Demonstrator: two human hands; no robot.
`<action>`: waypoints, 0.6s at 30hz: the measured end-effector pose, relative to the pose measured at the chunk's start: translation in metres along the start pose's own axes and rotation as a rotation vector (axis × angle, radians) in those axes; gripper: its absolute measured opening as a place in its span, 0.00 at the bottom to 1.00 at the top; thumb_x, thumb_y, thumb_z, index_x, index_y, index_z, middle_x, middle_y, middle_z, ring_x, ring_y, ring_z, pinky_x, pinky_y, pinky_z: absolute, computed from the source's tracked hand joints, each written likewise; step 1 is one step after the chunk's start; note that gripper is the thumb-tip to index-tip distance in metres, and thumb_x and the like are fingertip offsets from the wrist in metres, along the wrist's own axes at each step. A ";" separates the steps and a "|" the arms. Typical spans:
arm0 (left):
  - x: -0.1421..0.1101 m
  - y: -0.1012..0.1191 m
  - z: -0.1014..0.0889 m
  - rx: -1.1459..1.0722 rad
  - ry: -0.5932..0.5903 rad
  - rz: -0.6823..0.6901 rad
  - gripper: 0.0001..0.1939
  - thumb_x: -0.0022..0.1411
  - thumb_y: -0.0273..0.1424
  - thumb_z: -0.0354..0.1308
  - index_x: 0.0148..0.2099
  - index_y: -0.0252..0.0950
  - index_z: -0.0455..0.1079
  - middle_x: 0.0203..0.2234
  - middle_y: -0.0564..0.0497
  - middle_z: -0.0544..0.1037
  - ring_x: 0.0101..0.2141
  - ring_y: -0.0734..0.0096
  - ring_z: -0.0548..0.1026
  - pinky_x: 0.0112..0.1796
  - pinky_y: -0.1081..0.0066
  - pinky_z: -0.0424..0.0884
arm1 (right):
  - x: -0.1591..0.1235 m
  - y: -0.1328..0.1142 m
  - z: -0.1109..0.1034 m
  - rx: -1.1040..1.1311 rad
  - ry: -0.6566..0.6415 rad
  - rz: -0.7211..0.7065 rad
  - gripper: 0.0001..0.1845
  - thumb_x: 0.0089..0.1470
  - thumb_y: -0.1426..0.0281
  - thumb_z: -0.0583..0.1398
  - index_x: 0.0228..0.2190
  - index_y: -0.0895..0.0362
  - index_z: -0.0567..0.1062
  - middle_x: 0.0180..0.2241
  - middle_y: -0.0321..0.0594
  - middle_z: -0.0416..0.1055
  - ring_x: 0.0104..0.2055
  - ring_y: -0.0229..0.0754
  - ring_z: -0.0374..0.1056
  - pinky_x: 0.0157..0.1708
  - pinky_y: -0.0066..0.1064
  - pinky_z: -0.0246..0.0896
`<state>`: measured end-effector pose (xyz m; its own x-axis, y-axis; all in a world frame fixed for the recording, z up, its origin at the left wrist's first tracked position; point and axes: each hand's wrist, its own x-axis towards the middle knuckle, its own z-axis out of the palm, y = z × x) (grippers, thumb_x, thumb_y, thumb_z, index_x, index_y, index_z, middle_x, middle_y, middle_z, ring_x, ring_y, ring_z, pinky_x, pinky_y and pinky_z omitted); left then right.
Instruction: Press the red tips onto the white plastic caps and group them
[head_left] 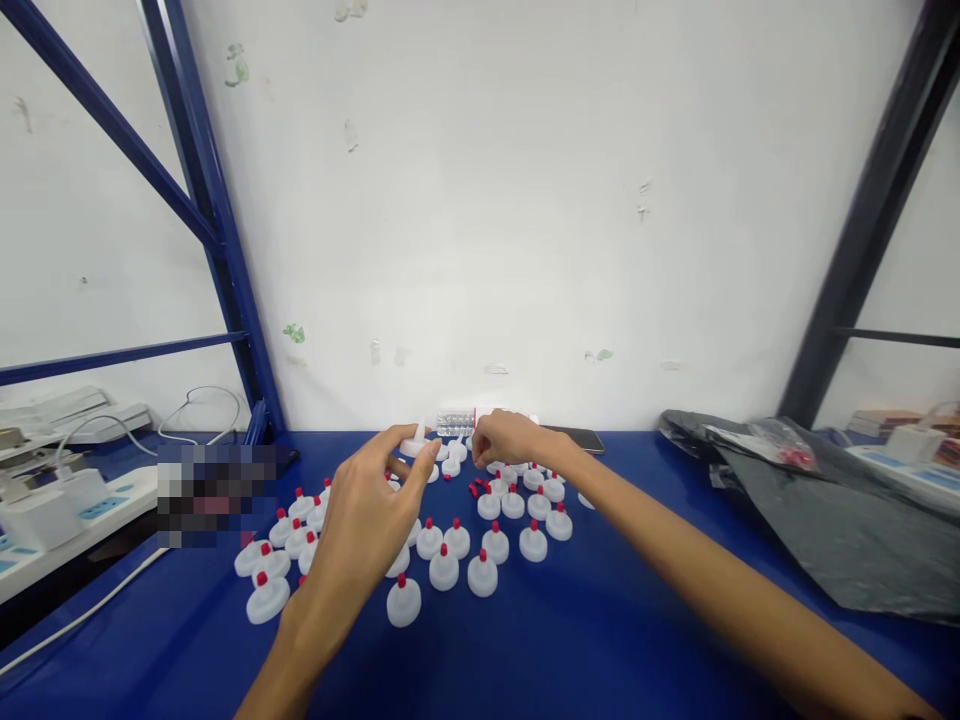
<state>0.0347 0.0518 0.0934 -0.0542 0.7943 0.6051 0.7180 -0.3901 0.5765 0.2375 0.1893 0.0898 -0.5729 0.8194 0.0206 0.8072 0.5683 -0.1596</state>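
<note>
Between the thumb and fingers of my left hand is a white nozzle cap, its bare spout pointing up with no red tip on it. My right hand is bent down with its fingers pinched together; whatever they hold, if anything, is hidden. Just below it lie several loose small red tips. White caps with red tips stand upright in groups at the left, middle and right of the blue table. A few white caps without tips lie between my hands.
At the back are a clear blister-like tray and a dark phone. Dark grey plastic bags cover the right side. Power strips and cables sit at the left, by a blue metal frame. A white wall rises behind.
</note>
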 end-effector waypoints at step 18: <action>0.001 -0.001 0.001 0.008 -0.061 -0.016 0.22 0.66 0.50 0.54 0.51 0.40 0.75 0.28 0.52 0.81 0.27 0.61 0.78 0.34 0.64 0.69 | -0.001 -0.006 -0.003 0.143 0.066 -0.105 0.09 0.55 0.76 0.61 0.36 0.57 0.82 0.32 0.39 0.81 0.32 0.40 0.76 0.32 0.27 0.63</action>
<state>0.0345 0.0536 0.0924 -0.0238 0.8274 0.5611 0.7232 -0.3732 0.5811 0.2340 0.1850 0.0936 -0.6384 0.7620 0.1086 0.7122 0.6384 -0.2919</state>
